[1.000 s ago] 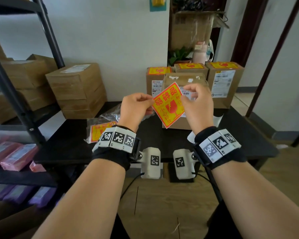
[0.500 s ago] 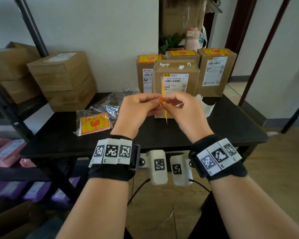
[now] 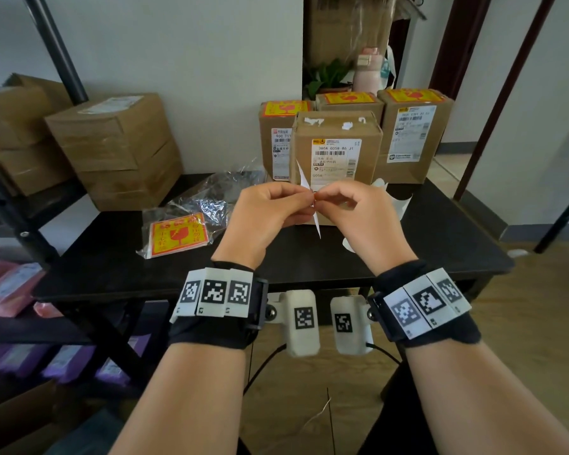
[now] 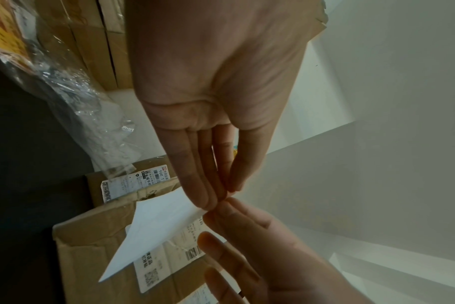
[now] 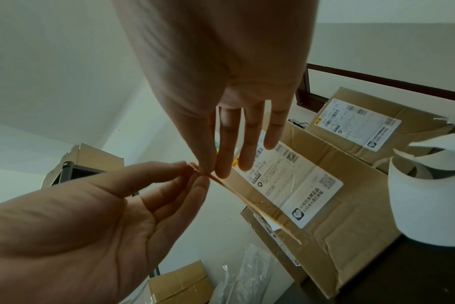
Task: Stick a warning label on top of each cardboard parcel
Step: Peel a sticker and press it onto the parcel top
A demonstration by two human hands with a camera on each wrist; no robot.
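Note:
Both hands pinch one corner of a warning label point(image 3: 304, 182), which hangs edge-on over the black table point(image 3: 440, 244). My left hand point(image 3: 304, 196) and right hand point(image 3: 324, 197) meet fingertip to fingertip. The left wrist view shows the label's white backing point(image 4: 156, 226) under the left hand point(image 4: 225, 195). The right wrist view shows its orange edge point(image 5: 247, 199) below the right hand point(image 5: 207, 172). Just behind stands a cardboard parcel point(image 3: 335, 149) with only white paper scraps on top. Three parcels behind it carry yellow-red labels point(image 3: 284, 108).
A clear bag of warning labels point(image 3: 178, 236) lies on the table's left part. Curled white backing paper point(image 3: 398, 198) sits right of the front parcel. Stacked cardboard boxes point(image 3: 119, 149) stand at the left, beside a rack with pink and purple packets point(image 3: 7, 284).
The label has turned from facing me to edge-on, its white back now showing. Both hands have drawn together at one corner and sit lower, nearer the front parcel.

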